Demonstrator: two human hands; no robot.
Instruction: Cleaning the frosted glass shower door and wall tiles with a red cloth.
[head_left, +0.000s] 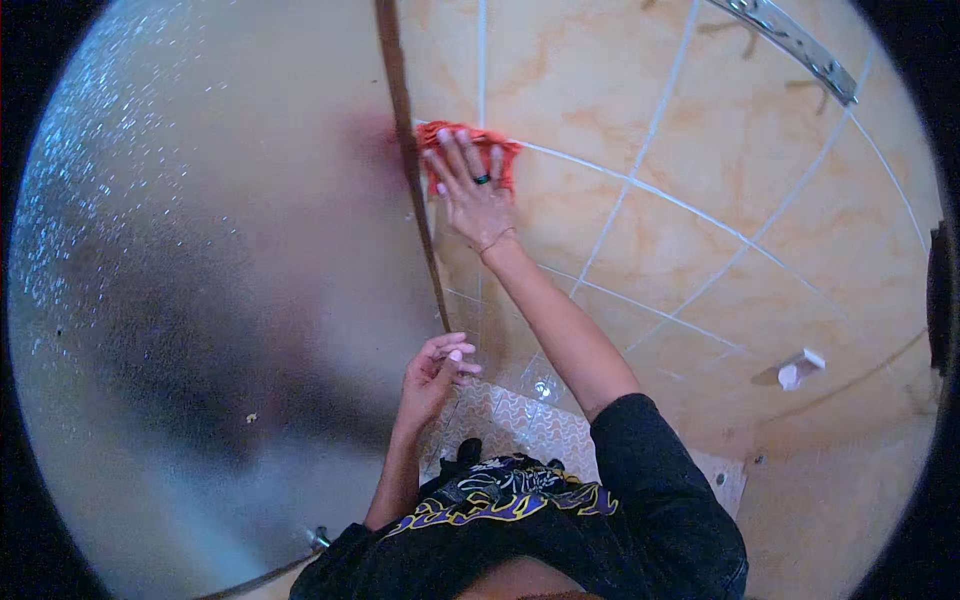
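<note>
Spread over a red-orange cloth (508, 150), my right hand (476, 187) presses it flat against the tiled wall (600, 135), close beside a narrow brown strip (405, 127) at the edge of a frosted glass panel (300, 187). A dark ring and a thin bracelet are on that hand. Lower down, my left hand (435, 375) is raised near the lower end of the strip, fingers loosely bent and apart, with nothing in it. Blurred reddish and dark shapes show in the panel, and its far left is speckled with bright spots.
A metal hook rail (802, 52) is fixed to the wall at the upper right. A small white holder (801, 369) sticks out at the lower right. Patterned floor tiles (555, 431) lie below, near my feet. A metal fitting (319, 537) sits at the panel's bottom edge.
</note>
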